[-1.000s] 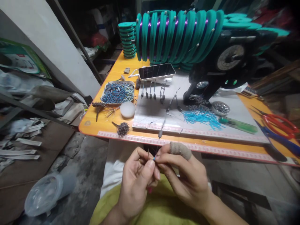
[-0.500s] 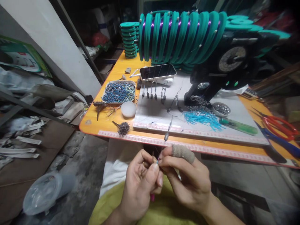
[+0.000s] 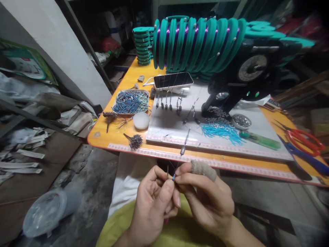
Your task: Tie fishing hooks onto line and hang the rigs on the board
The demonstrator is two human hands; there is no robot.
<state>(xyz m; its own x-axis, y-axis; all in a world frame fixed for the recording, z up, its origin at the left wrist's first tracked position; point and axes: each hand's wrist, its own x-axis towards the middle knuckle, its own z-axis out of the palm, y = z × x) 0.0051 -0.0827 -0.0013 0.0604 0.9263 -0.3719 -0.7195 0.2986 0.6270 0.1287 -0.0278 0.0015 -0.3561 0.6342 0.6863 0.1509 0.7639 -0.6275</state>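
Note:
Above my lap, both hands meet just in front of the table edge. My left hand (image 3: 156,202) is closed, thumb against fingers, on a thin dark pointed tool (image 3: 168,169); a bit of pink shows below the fingers. A tiny blue piece (image 3: 173,178) sits between the fingertips of the two hands. My right hand (image 3: 205,192) pinches at it with thumb and index finger, and one finger wears a grey-beige wrap (image 3: 204,170). Fine line runs up from the fingertips toward a small grey weight (image 3: 182,150) hanging at the table edge.
Teal spools (image 3: 197,43) wound with purple line stand over a grey board (image 3: 164,130). A white tray (image 3: 131,101) holds blue pieces. Light-blue strands (image 3: 221,132), a cup of metal bits (image 3: 241,120), a green-handled tool (image 3: 260,140) and red-handled pliers (image 3: 305,140) lie to the right.
My right hand has shifted very slightly right, and a bit more of the blue piece shows between the fingertips. Both hands keep their pinch.

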